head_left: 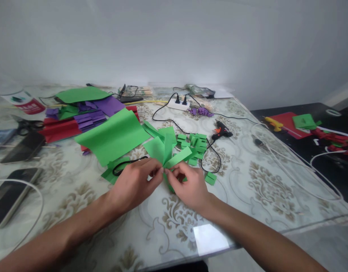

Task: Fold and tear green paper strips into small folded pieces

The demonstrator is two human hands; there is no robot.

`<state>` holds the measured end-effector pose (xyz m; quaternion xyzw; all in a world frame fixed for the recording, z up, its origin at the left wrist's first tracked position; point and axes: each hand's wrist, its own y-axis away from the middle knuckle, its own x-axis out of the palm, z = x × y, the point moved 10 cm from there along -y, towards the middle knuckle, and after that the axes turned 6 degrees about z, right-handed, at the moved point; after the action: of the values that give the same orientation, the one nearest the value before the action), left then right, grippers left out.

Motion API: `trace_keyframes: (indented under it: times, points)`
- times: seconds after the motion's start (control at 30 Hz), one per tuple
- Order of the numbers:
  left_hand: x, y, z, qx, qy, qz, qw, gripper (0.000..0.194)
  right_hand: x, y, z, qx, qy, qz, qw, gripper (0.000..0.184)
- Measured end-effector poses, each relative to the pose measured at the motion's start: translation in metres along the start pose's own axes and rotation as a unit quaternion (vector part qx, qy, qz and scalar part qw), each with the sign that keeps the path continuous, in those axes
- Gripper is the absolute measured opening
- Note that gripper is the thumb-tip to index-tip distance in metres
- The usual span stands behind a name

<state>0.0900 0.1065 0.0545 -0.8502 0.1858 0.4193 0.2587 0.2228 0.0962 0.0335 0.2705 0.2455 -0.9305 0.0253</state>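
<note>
My left hand and my right hand meet at the middle of the table, fingertips pinched together. Between them they grip the lower end of green paper strips, which fan upward and outward from the fingertips. A cluster of small folded green paper pieces lies just beyond my right hand. One more folded green piece rests apart, to its right. To the left, a large green paper sheet lies partly over other papers. A black cord loop is at my left wrist.
A black glue gun lies right of the green pieces, its cable near a white power strip. Purple strips, red paper, scissors and phones are at left. A white cable crosses the right side.
</note>
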Motion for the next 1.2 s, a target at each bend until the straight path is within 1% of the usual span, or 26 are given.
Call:
trace_keyframes:
  times: [0.13,0.27,0.33,0.43,0.53,0.73,0.93,1.07,1.2]
  points:
    - [-0.002,-0.001,0.003,-0.017,0.020,-0.003,1.000,0.018,0.000,0.003,0.005,-0.027,0.009,-0.011,1.000,0.017]
    - [-0.003,-0.001,0.008,-0.045,0.059,-0.001,0.997,0.018,-0.006,0.004,0.011,-0.048,0.004,-0.030,0.998,0.009]
    - [-0.003,-0.001,0.010,-0.061,0.080,0.004,0.995,0.019,-0.008,0.003,0.012,-0.052,0.007,-0.040,0.998,0.006]
    - [0.001,-0.002,0.012,-0.071,0.102,0.019,0.992,0.020,-0.009,0.003,0.011,-0.046,0.014,-0.039,0.998,0.008]
    - [0.005,-0.002,0.014,-0.073,0.114,0.031,0.990,0.020,-0.006,0.002,0.008,-0.035,0.015,-0.028,0.999,0.006]
    - [0.005,-0.001,0.014,-0.074,0.113,0.038,0.990,0.020,-0.005,0.001,0.007,-0.017,0.016,-0.015,1.000,0.007]
    - [0.002,-0.002,0.008,-0.052,0.096,0.035,0.993,0.021,-0.009,0.001,0.009,-0.011,0.004,-0.026,1.000,0.007]
    - [0.002,-0.002,0.005,-0.045,0.095,0.037,0.994,0.020,-0.012,0.001,0.011,-0.018,0.006,-0.039,0.999,0.008]
    - [0.003,-0.001,0.009,-0.057,0.101,0.039,0.992,0.019,-0.012,0.003,0.015,-0.051,0.022,-0.049,0.997,0.010]
